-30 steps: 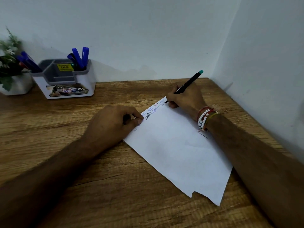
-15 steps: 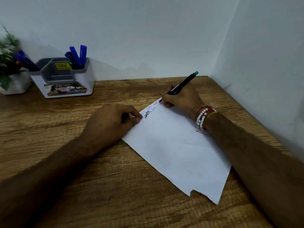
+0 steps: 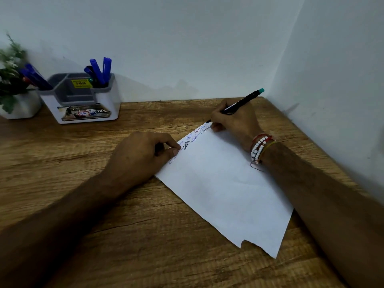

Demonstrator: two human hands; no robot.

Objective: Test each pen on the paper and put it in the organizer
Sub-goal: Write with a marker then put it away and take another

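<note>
Between the fingers [image 3: 217, 117] of the right hand [image 3: 235, 123] a black pen [image 3: 242, 102] is gripped, its tip touching the paper [image 3: 224, 183] just ahead of them. The left hand [image 3: 141, 156] pinches the paper's edge; the organizer [image 3: 104, 100] stands well beyond its fingers.

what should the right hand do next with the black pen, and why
Probably draw a short stroke. The right hand grips the black pen with its tip at the far edge of the paper, just past the scribbles, and the left hand holds the paper's edge, so the sheet looks steadied for a test mark before the pen goes to the organizer.
</note>
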